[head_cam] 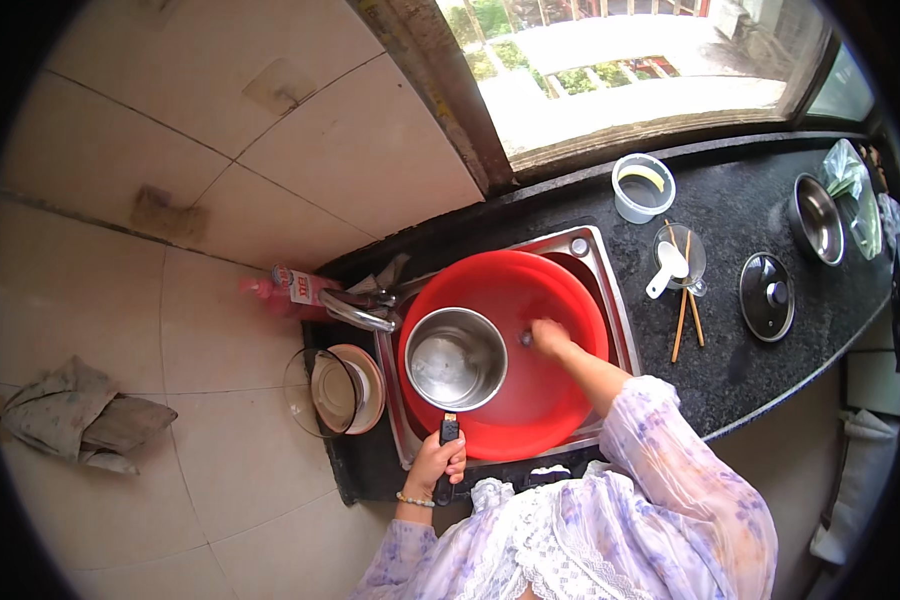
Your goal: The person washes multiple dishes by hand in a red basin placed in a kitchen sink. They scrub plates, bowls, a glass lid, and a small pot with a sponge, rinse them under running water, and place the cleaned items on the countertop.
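Observation:
My left hand grips the black handle of a stainless-steel saucepan. The pan is tilted so its wet inside faces up, over the left part of a large red plastic basin. Cloudy water lies in the basin, which sits in a stainless-steel sink. Over the basin's right part, my right hand is closed around a small grey object, too blurred and covered to name. A chrome faucet reaches over the basin's left rim.
Stacked dishes and a glass lid stand left of the sink, below a pink detergent bottle. On the right counter are a plastic tub, a white spoon on a glass cup, chopsticks, a pot lid and a steel bowl.

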